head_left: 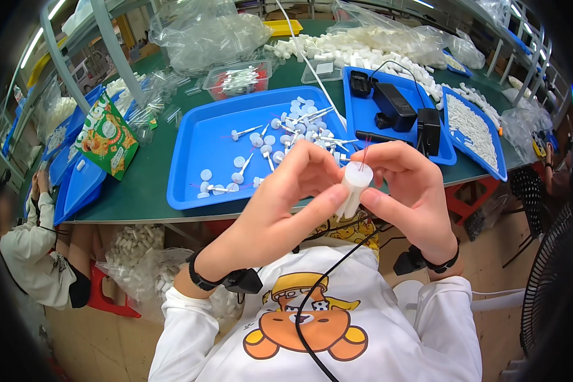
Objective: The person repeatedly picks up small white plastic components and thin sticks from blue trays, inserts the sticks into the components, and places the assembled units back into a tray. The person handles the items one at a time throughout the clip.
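Observation:
Just past the near edge of the table, in front of my chest, I hold a white plastic tube-shaped part (356, 183) with a round cap and thin red wires rising from its top. My left hand (290, 197) is closed on its left side, thumb pressed near the cap. From the other side my right hand (410, 191) pinches it between thumb and fingers. Behind my hands lies a large blue tray (200, 134) with several white stemmed pieces (240, 170) and loose translucent discs (205, 174), some pieces with fine red wires.
To the right, a blue tray (356, 102) holds black adapters (393, 105); another (500, 167) carries small white tubes. White cylinders (363, 51) heap at the back beside plastic bags (207, 32). A green snack bag (108, 140) stands left. Another person (28, 235) sits at far left.

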